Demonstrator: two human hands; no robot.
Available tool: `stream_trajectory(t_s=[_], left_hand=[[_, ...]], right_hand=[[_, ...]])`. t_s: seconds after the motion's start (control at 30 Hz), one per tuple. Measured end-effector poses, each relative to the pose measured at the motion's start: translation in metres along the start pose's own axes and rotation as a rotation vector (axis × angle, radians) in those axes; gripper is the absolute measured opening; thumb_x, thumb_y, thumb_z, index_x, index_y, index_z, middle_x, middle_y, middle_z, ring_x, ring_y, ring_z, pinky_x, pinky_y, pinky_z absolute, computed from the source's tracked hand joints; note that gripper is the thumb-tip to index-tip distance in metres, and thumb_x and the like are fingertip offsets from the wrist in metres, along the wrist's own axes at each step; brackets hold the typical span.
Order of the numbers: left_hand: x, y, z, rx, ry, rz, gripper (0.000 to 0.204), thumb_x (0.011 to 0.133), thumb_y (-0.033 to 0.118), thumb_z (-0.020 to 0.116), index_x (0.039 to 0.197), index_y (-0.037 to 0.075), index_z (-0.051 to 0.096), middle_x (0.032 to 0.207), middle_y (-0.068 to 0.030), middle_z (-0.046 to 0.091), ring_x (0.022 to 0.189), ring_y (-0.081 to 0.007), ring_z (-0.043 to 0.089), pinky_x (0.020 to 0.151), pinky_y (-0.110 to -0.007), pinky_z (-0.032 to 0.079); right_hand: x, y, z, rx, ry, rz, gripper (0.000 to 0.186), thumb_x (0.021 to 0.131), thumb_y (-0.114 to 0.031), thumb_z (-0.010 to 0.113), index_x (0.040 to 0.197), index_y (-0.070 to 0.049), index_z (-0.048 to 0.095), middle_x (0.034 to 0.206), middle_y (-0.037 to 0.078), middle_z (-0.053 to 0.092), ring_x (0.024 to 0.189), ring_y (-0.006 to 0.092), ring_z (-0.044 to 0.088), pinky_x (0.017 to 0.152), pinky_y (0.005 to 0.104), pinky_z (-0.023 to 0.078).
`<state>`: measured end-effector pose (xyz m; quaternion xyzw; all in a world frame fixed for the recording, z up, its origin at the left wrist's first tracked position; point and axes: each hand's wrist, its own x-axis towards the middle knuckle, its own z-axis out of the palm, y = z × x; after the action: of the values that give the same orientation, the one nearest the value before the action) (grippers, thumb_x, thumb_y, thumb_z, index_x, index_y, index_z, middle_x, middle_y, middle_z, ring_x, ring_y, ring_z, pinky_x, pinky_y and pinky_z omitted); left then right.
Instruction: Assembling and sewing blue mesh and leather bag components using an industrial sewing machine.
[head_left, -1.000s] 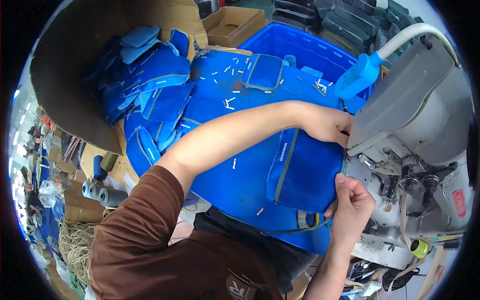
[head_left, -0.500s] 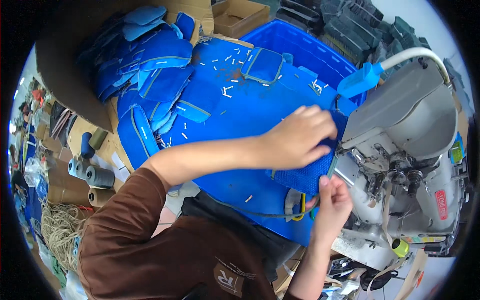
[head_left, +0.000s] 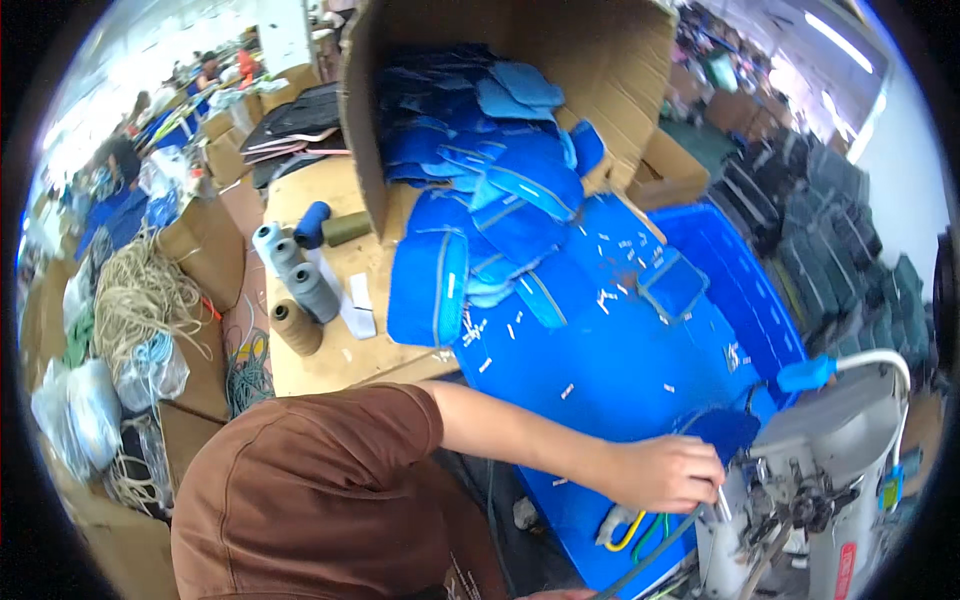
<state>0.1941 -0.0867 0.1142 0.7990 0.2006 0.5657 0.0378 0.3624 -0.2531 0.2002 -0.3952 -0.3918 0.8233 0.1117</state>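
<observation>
My left hand (head_left: 672, 474) is closed beside the sewing machine (head_left: 815, 480), its fingers curled over the upper end of a grey-green binding strip (head_left: 650, 560). The strip runs from those fingers down toward the lower edge. Just beyond the hand, a dark blue fabric piece (head_left: 728, 428) lies against the machine. Only a sliver of my right hand (head_left: 562, 595) shows at the lower edge, its fingers hidden. Yellow-handled scissors (head_left: 627, 530) lie on the blue table (head_left: 610, 370), left of the strip and below my left hand.
A heap of blue padded pieces (head_left: 520, 190) spills from a cardboard box (head_left: 610, 70). One padded piece (head_left: 674, 284) lies apart near the blue crate (head_left: 745, 260). Thread cones (head_left: 314, 290) stand on a wooden table (head_left: 390, 365) at left. White scraps dot the blue table.
The view has swung left and up, showing more of the room. My right hand has dropped almost out of view. My left hand has come down from the fabric piece to the strip.
</observation>
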Motion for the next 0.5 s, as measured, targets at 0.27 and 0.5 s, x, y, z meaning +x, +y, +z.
stream_trajectory(t_s=[0.27,0.5], left_hand=[[-0.005,0.024,-0.029,0.129,-0.057,0.031,0.020,0.083,0.017,0.071,0.100,0.007,0.069,0.107,-0.0074,0.069,0.089,-0.0235,0.067,0.076,-0.036,0.055],[-0.033,0.083,-0.050,0.207,-0.126,0.249,0.019,0.087,0.017,0.064,0.100,0.004,0.070,0.114,-0.0129,0.069,0.092,-0.0225,0.068,0.080,-0.032,0.055]], right_hand=[[0.010,-0.007,0.007,-0.824,0.055,-0.758,0.023,0.104,-0.024,0.051,0.104,-0.001,0.055,0.089,0.012,0.067,0.075,0.0191,0.061,0.075,0.0327,0.051],[0.086,-0.010,-0.046,0.147,0.520,-0.749,0.044,0.106,-0.038,0.042,0.107,0.001,0.061,0.078,0.009,0.065,0.064,0.0125,0.058,0.051,0.0234,0.043]])
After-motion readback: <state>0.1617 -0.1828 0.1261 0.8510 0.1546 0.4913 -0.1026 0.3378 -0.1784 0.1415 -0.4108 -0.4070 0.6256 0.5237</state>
